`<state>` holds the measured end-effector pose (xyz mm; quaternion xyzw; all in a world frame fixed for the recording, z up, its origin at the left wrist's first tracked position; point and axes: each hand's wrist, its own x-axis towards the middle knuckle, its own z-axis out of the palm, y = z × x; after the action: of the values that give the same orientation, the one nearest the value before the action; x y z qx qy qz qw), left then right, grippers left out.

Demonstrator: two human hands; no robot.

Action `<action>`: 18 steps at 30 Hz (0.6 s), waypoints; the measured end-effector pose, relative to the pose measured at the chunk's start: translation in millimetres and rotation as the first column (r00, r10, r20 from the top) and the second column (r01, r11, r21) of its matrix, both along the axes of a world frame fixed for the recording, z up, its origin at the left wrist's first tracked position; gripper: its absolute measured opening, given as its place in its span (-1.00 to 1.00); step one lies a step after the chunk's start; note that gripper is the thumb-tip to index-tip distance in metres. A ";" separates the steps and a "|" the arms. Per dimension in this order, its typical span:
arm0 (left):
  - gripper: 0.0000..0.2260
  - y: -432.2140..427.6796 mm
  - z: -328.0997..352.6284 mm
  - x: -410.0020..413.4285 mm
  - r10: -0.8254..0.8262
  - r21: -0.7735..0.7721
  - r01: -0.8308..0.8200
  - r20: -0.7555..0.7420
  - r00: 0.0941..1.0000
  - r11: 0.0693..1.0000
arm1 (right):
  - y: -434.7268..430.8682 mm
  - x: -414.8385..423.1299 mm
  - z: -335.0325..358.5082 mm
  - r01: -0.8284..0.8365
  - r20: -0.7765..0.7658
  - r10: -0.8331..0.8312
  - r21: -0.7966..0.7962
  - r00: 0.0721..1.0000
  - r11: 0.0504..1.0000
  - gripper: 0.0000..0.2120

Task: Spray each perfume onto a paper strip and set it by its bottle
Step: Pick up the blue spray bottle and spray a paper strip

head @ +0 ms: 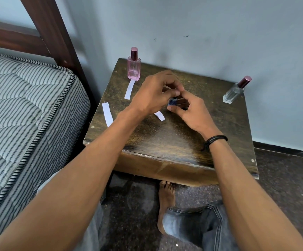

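A small dark blue perfume bottle sits between both hands over the middle of the wooden table. My right hand grips its body. My left hand pinches its top; the cap is hidden by the fingers. A pink bottle stands at the back left with a paper strip lying in front of it. A clear bottle stands at the back right. Another strip lies at the table's left edge. A third strip shows partly under my left hand.
A striped mattress and a dark wooden bed frame are close on the left. The table stands against a pale wall. My bare foot and jeans-clad knee are below the table's front edge.
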<state>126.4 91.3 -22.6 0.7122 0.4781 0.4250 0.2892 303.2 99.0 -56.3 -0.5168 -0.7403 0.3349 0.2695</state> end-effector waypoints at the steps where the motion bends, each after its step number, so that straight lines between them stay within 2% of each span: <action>1: -0.90 0.0 -0.1 0.0 0.005 -0.002 -0.005 0.000 1.000 1.000 | -0.1 -0.2 -0.5 0.000 -0.001 0.000 0.004 1.000 1.000 -0.66; 14: -0.87 0.8 1.4 0.1 0.026 0.007 -0.026 -0.029 0.999 1.000 | 0.6 -0.8 -4.9 0.008 -0.002 -0.008 0.027 1.000 1.000 -0.60; 18: -0.87 0.3 1.9 0.3 0.028 0.006 -0.028 -0.040 0.999 1.000 | 1.0 -0.7 -4.0 0.011 -0.007 -0.011 0.028 1.000 1.000 -0.64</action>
<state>126.6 91.5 -20.7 0.7144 0.4927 0.4160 0.2718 302.4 100.0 -60.3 -0.5160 -0.7412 0.3246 0.2811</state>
